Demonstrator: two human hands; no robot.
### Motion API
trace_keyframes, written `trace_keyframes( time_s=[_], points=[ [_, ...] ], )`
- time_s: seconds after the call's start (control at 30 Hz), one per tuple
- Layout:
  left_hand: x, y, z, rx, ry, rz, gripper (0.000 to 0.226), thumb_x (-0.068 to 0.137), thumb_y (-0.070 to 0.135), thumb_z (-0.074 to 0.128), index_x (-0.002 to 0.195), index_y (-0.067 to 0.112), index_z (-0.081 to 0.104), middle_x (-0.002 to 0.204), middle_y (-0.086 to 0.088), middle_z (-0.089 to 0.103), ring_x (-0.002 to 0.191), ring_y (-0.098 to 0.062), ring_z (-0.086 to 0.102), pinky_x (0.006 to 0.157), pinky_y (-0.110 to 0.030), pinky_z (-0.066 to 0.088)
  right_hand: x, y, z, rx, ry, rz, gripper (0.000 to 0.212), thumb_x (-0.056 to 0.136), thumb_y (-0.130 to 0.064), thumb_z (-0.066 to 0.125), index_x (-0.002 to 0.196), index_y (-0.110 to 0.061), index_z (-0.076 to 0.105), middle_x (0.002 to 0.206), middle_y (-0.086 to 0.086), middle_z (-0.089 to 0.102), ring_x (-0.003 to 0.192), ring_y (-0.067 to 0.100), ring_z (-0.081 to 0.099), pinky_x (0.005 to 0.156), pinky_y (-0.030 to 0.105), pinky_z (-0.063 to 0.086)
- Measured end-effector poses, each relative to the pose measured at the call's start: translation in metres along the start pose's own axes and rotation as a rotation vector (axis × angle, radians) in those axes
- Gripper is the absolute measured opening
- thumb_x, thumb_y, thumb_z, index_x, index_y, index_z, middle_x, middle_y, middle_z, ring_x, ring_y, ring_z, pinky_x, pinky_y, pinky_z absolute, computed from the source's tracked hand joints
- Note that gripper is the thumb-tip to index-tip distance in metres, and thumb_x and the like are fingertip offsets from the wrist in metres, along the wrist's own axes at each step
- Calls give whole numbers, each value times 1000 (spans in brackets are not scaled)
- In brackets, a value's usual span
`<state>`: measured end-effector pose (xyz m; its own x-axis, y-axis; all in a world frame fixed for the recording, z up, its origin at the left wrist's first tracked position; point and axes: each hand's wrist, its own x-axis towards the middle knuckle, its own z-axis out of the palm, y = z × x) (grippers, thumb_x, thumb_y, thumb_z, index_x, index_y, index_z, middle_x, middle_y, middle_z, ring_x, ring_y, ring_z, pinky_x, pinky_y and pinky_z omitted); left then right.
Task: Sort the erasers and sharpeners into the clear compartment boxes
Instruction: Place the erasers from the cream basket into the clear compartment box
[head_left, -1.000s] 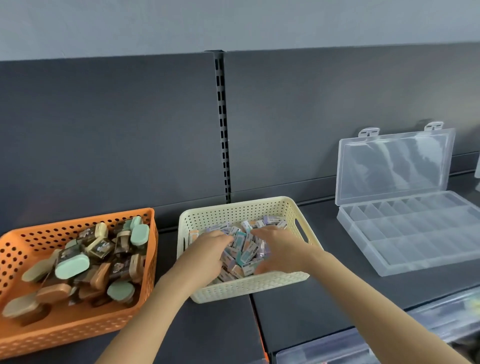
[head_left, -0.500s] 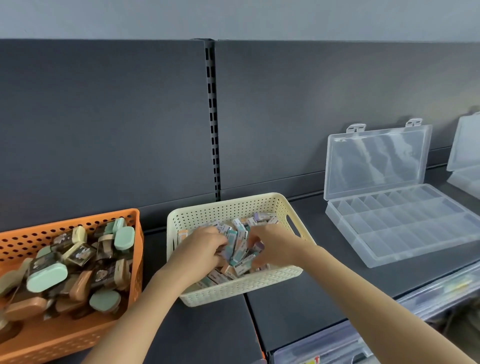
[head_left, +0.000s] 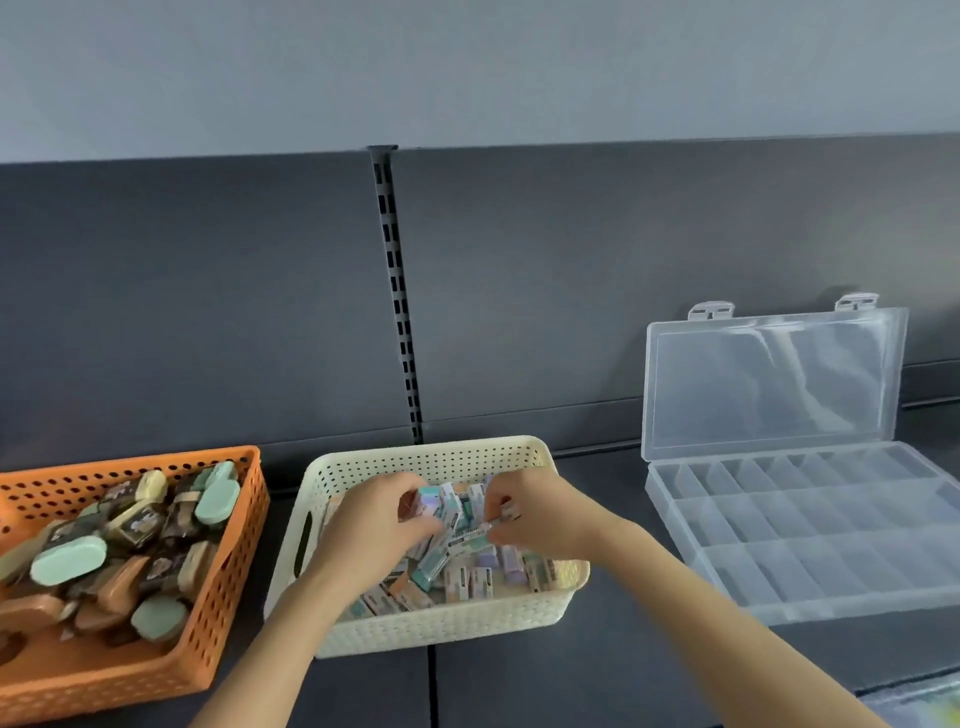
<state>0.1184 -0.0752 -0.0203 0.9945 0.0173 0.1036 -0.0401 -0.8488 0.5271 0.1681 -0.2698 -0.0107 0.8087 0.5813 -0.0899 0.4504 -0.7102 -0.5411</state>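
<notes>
Pinching erasers (head_left: 483, 571), left hand (head_left: 374, 525) and right hand (head_left: 543, 514) both clamped; clear compartment box (head_left: 810, 525) lies right of the right fingers (head_left: 496, 493), nearer them.

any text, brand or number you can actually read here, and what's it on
No text can be read in this view.
erasers in the cream basket: dark print bands on the sleeves, too small and blurred to read.
sharpeners in the orange basket: patterned wrappers, blurred, no words legible.
clear compartment box: no print visible.
</notes>
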Motion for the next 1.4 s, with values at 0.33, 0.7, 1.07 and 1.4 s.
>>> trace_keyframes(
  time_s=[0.33, 0.7, 1.07, 1.4],
  points=[
    [10, 112, 51, -271, 346, -119, 23, 82, 22, 72, 102, 29, 62, 82, 13, 66, 76, -3, 61, 65, -17, 46, -53, 84, -69, 611, 230, 106, 4, 86, -14, 59, 86, -13, 63, 74, 0, 67, 60, 10, 56, 61, 26, 53],
    [39, 196, 105, -459, 240, -18, 27, 79, 10, 72, 91, 32, 63, 85, 8, 68, 78, -8, 66, 69, -22, 55, -104, 174, -92, 472, 587, 297, 12, 91, -14, 55, 96, -19, 64, 83, -3, 67, 75, 19, 64, 62, 25, 49],
    [75, 223, 149, -478, 165, 80, 27, 85, 9, 67, 111, 16, 65, 100, 1, 67, 81, -11, 66, 64, -10, 51, -103, 207, -106, 20, 572, 193, 17, 91, -6, 53, 99, -11, 68, 103, 1, 58, 79, 19, 58, 69, 19, 46],
    [93, 219, 175, -261, 61, 4, 26, 89, 18, 64, 115, 19, 62, 102, 7, 65, 74, -3, 65, 64, -7, 48, -77, 229, -120, -153, 267, -18, 20, 92, -8, 50, 102, -9, 68, 108, 9, 59, 87, 27, 59, 79, 37, 51]
  ],
)
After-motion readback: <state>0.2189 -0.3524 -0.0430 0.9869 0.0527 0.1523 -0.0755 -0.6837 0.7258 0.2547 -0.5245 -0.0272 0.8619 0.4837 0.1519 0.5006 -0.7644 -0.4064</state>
